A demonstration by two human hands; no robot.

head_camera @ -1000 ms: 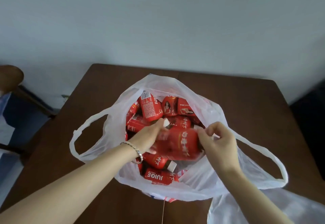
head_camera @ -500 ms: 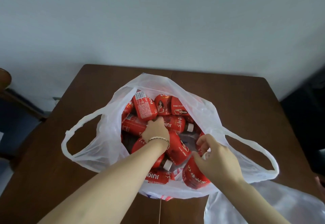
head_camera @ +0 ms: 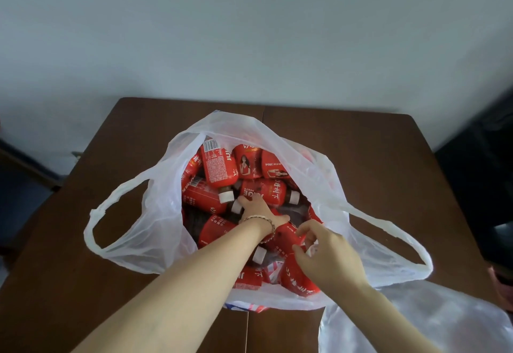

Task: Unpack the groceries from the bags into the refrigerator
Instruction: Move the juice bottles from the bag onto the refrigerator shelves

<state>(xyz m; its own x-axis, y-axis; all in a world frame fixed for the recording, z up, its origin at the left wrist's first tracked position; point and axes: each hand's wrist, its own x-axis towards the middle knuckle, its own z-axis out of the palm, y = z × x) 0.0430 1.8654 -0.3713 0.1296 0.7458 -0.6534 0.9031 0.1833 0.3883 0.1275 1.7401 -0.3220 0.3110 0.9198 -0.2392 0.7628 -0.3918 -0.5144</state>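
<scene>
The left hand [head_camera: 259,212] hides its fingertips among the bottles [head_camera: 219,168], and the second bag [head_camera: 433,322] is cut off by the bottom edge.

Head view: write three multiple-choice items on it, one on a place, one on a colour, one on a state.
1. Where does the translucent white plastic bag sit?
A. on the brown wooden table
B. on a chair
C. on the floor

2. What colour are the labels of the white-capped juice bottles?
A. green
B. red
C. yellow

3. What state is the bag's mouth in?
A. tied shut
B. folded flat
C. spread open

Key: 1 A, bare tabletop shows on all sides of the bag; 2 B, every label in sight is red; 3 C, the left hand and the right hand reach in among the bottles.
</scene>
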